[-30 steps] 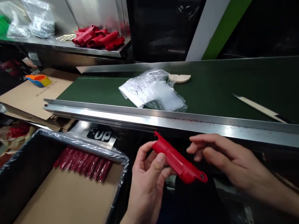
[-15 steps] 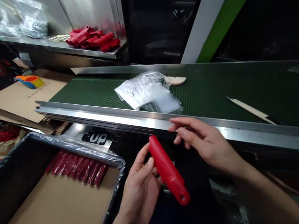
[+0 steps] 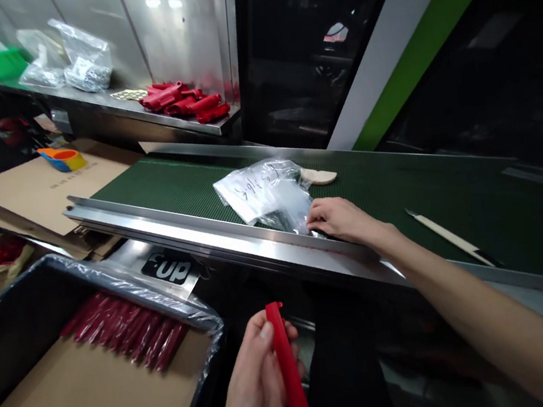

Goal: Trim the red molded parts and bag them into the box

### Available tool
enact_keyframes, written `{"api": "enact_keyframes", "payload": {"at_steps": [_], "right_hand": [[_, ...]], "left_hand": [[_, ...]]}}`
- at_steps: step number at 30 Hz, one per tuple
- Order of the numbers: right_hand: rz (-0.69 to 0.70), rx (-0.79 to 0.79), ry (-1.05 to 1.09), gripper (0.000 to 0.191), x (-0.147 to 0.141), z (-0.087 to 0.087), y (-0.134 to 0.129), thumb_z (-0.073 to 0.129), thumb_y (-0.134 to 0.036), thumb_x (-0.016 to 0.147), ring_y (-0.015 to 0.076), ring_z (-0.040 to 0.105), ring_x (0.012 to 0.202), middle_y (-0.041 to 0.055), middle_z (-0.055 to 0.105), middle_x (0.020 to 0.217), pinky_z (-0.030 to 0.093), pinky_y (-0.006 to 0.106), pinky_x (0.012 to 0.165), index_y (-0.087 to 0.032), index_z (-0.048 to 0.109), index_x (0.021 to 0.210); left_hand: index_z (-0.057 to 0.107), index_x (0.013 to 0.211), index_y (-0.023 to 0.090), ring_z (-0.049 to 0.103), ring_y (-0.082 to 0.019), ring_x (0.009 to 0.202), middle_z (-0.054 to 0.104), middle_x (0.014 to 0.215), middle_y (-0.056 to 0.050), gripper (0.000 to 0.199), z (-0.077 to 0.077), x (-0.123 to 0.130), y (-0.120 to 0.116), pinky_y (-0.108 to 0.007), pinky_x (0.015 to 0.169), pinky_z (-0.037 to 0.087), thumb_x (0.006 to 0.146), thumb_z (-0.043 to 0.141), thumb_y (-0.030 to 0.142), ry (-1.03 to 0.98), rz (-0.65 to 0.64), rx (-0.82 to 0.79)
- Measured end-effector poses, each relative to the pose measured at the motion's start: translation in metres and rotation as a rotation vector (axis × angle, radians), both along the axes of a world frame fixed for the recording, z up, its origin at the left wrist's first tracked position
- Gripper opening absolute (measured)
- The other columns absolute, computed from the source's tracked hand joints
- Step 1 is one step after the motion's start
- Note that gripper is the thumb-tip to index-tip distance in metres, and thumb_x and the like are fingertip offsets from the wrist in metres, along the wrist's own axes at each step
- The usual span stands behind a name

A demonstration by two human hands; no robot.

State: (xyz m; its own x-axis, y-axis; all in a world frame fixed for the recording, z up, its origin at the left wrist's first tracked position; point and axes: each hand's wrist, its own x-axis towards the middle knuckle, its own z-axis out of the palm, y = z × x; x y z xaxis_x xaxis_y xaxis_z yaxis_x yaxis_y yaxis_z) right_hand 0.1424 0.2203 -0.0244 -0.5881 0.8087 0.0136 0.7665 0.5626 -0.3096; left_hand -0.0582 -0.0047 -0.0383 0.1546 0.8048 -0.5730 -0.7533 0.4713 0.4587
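In my left hand (image 3: 262, 373) is a long red plastic part (image 3: 289, 369), held upright between thumb and fingers, in front of the conveyor. My right hand (image 3: 337, 218) reaches over the metal rail, its fingers closed at the near right corner of the clear plastic bags (image 3: 291, 200). The fingertips are partly hidden, but they seem to pinch the bag edge. On top of the bags lies a white sheet (image 3: 249, 190) with handwriting. A pale half-round piece (image 3: 319, 176) rests just behind them on the green belt (image 3: 172, 184).
At left stands a lined bin (image 3: 213, 326) with a row of bagged red parts (image 3: 122, 329) on cardboard. A pale-handled knife (image 3: 450, 235) lies on the belt at right. Loose red parts (image 3: 186, 101) sit on the shelf, and a tape dispenser (image 3: 63, 158) on flat cardboard (image 3: 27, 190).
My right hand has moved from beside the red part onto the bags. My left hand has lowered the red part and turned it edge-on. The view has shifted slightly.
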Motion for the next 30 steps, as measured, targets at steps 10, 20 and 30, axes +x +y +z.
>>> {"api": "enact_keyframes", "payload": {"at_steps": [10, 20, 30], "right_hand": [[-0.216, 0.045, 0.265, 0.023, -0.007, 0.052, -0.07, 0.055, -0.037, 0.094, 0.0094, 0.057, 0.066, -0.0045, 0.065, 0.075, 0.044, 0.023, 0.062, -0.021, 0.066, 0.082], [-0.405, -0.034, 0.495, 0.024, -0.038, 0.031, -0.18, 0.059, -0.034, 0.089, 0.0084, 0.053, 0.054, -0.0047, 0.06, 0.062, 0.041, 0.021, 0.053, -0.021, 0.062, 0.069], [-0.214, -0.176, 0.589, 0.006, -0.022, 0.023, -0.211, 0.063, -0.03, 0.09, 0.0096, 0.058, 0.075, -0.0029, 0.061, 0.084, 0.046, 0.021, 0.068, -0.025, 0.062, 0.093]], "left_hand": [[0.046, 0.096, 0.023, 0.045, -0.007, 0.064, 0.053, 0.079, 0.005, 0.038, 0.007, 0.013, 0.007, -0.017, 0.057, 0.037, 0.075, 0.078, 0.028, 0.503, 0.027, 0.306], [0.043, 0.1, 0.023, 0.05, -0.008, 0.07, 0.057, 0.086, 0.004, 0.031, 0.023, 0.029, 0.0, -0.02, 0.063, 0.043, 0.084, 0.069, 0.022, 0.502, 0.071, 0.307], [0.049, 0.101, 0.022, 0.056, -0.009, 0.072, 0.06, 0.083, 0.003, 0.036, 0.01, 0.016, -0.013, -0.019, 0.064, 0.044, 0.079, 0.077, 0.026, 0.56, -0.055, 0.218]]}}
